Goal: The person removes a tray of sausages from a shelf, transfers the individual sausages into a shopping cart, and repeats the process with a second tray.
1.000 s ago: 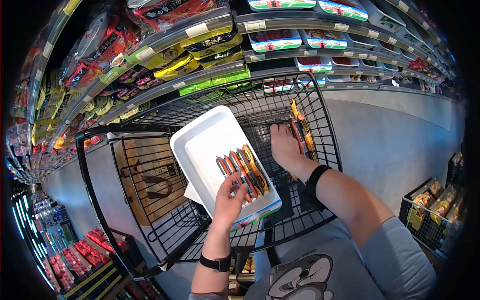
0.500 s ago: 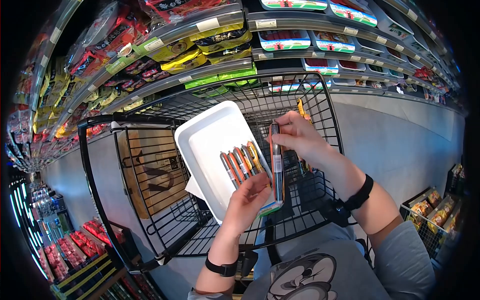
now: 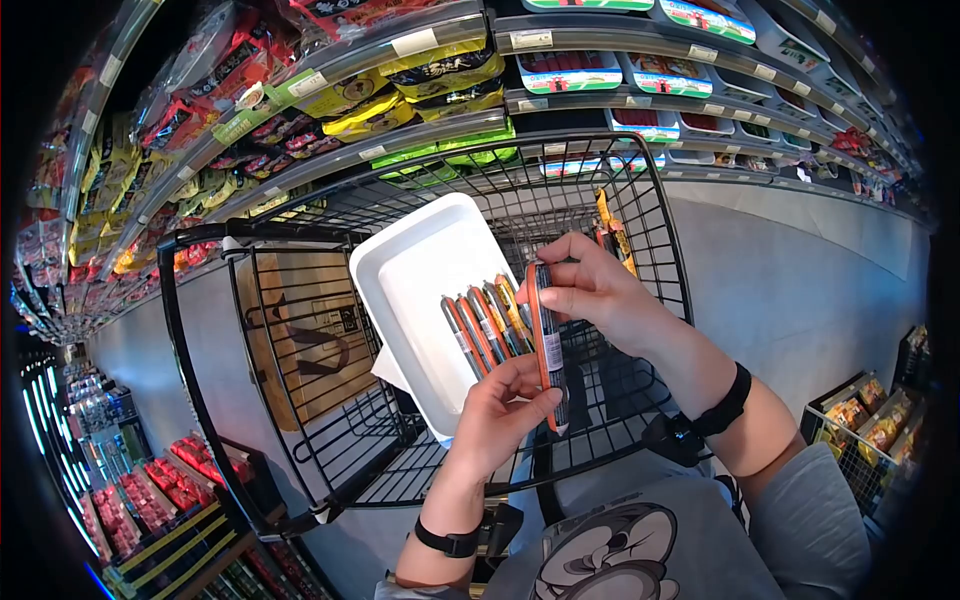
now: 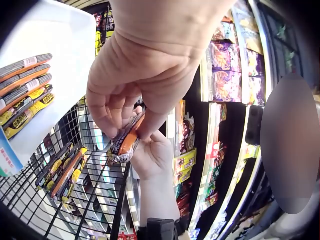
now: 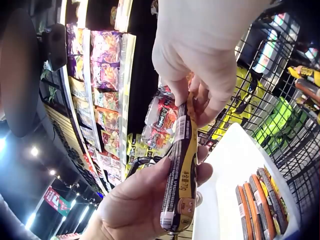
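Upright in front of the cart, a dark and orange wrapped stick [image 3: 546, 345] is pinched near its top by the right hand [image 3: 605, 295]. The left hand [image 3: 492, 418] grips its lower end between thumb and fingers. The right wrist view shows a dark and yellow face of the held stick or sticks [image 5: 181, 172]; how many are held, I cannot tell. A white tray [image 3: 400, 285] lies tilted across the cart left of the hands, with several similar sticks [image 3: 483, 322] side by side at its near right part, partly behind the left hand.
The black wire cart [image 3: 672, 240] holds more sticks [image 4: 67, 172] at its right side. A brown paper bag [image 3: 285, 370] stands behind the cart's left mesh. Stocked shelves [image 3: 430, 42] run beyond; low bins [image 3: 860, 415] stand at right.
The right hand has brought the stick up from the cart's right side, over beside the tray. The left hand, earlier over the tray's sticks with nothing gripped, now holds the lower end.
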{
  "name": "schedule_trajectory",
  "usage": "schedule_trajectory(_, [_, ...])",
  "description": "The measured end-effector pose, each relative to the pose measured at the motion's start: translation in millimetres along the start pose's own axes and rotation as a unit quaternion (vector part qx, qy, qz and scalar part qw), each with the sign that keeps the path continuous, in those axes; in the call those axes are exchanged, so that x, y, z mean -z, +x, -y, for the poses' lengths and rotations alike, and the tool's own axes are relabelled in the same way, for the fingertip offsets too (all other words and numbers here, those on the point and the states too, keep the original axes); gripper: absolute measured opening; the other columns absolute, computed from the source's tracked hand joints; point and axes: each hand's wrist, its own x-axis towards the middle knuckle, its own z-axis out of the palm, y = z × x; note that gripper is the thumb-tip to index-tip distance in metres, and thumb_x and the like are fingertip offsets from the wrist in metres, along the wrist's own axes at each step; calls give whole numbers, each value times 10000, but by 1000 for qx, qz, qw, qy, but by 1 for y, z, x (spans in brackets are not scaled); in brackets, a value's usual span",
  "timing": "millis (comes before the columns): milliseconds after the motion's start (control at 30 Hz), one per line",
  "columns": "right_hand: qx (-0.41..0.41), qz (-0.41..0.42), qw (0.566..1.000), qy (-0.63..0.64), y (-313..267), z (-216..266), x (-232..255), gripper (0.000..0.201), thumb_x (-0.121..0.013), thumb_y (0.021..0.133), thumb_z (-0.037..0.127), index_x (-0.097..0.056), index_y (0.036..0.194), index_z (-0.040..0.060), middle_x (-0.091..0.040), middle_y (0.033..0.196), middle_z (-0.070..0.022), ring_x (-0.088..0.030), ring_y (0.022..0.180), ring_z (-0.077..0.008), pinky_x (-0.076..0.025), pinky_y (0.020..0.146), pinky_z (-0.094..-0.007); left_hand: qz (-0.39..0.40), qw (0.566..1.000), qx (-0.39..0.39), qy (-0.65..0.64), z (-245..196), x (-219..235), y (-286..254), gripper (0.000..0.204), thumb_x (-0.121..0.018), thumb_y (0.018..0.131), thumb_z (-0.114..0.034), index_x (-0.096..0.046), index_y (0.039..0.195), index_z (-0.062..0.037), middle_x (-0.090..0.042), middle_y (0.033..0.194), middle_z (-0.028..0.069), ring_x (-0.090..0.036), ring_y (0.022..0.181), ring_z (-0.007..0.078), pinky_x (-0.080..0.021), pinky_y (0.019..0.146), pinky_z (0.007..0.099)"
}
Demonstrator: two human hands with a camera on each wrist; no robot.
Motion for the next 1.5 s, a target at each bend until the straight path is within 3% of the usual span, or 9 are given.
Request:
schedule_trajectory(567, [-17,45,996,70,1,0,-4,348,-507,902,132,-351,1203,54,-567,1132,-159,-573,1019,-213,-481,845,-356,-13,999,-34,-6,5,5,-1,355,-675,752,48,-502,1052,-26,-576,868,23,-558,771,84,-488,705,227])
schedule_trajectory(933, [-39,32,997,56,3,-7,-8,396,-493,907,113,-332,1265,61,-549,1157,-137,-560,1022,-189,-476,850,-347,-11,999,-38,-27,10,9,-1,362,-681,756,29,-500,1063,-31,-588,871,29,-562,795,89,-483,733,245])
schedule_trajectory(1000, [-43,17,998,32,4,-15,-11,424,-496,905,111,-319,1288,58,-543,1149,-124,-558,1007,-178,-474,846,-338,-38,999,-12,-20,13,14,1,332,-662,769,32,-504,1055,-22,-592,870,39,-568,770,94,-487,706,243])
schedule_trajectory(1067, [-72,33,991,-112,3,-30,-15,468,-503,904,115,-293,1317,47,-516,1119,-104,-556,936,-158,-468,807,-308,-67,998,13,-13,16,21,3,302,-644,783,35,-507,1047,-13,-596,869,50,-574,746,98,-491,680,242])
schedule_trajectory(1167, [-191,37,975,-111,12,-63,-30,467,-522,893,158,-315,1296,44,-488,1082,-99,-545,861,-140,-453,734,-277,-125,992,31,-10,24,36,6,264,-611,805,12,-510,1049,18,-600,866,79,-593,671,116,-492,602,238])
schedule_trajectory(1233, [-174,82,973,-125,20,-89,-39,482,-533,881,173,-315,1289,37,-496,1078,-93,-539,880,-138,-450,718,-279,-168,979,83,84,39,54,10,274,-568,834,7,-471,1086,56,-576,873,98,-603,684,141,-503,539,257])
schedule_trajectory(1300, [-183,109,973,-92,33,-112,-50,462,-524,883,177,-342,1277,18,-506,1071,-86,-533,893,-139,-446,699,-278,-194,963,104,154,46,66,11,353,-577,826,-7,-444,1145,62,-576,932,127,-607,690,148,-503,564,252])
schedule_trajectory(1367, [-171,123,972,-107,45,-132,-61,434,-498,862,160,-382,1229,-39,-580,905,-128,-580,707,-153,-465,619,-278,-198,950,131,204,55,78,12,438,-577,813,-4,-411,1212,66,-571,971,148,-610,699,146,-495,576,245])
schedule_trajectory(1500, [-199,79,970,-112,52,-159,-76,351,-481,855,151,-480,1156,-32,-593,913,-129,-595,764,-178,-466,643,-300,-124,952,159,232,51,87,19,639,-623,758,-29,-323,1313,69,-548,1136,184,-588,957,241,-463,792,292])
